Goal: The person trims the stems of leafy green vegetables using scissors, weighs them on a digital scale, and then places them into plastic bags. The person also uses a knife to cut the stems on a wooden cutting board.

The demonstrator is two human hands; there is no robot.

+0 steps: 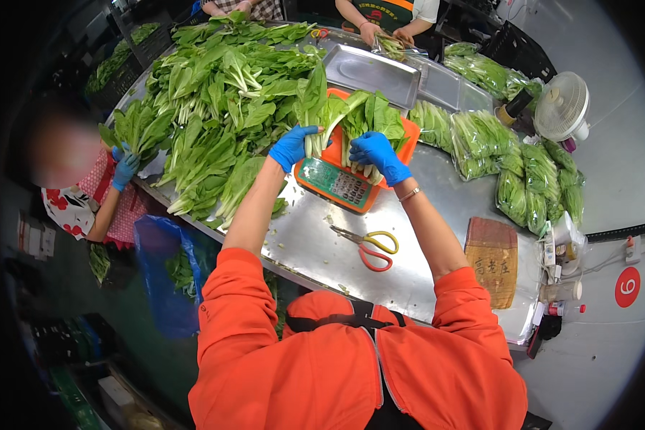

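Blue gloves cover both of my hands. A small bunch of leafy greens [322, 115] with pale stems stands upright in my left hand [293, 147], at the left side of an orange digital scale [330, 183]. More greens [373, 118] lie across the scale's orange tray [408, 141], their stems toward me. My right hand [379, 156] is over these stems with curled fingers; whether it grips any of them is hidden. Scissors [365, 247] with one yellow and one red handle lie on the metal table [306, 247] below the scale.
A large heap of loose greens [209, 97] covers the table's left side. Bagged greens [484, 140], a fan [561, 105] and a wooden board [492, 263] are on the right. Beyond the scale sits a metal tray [373, 72]. Other people work at the left and far edges.
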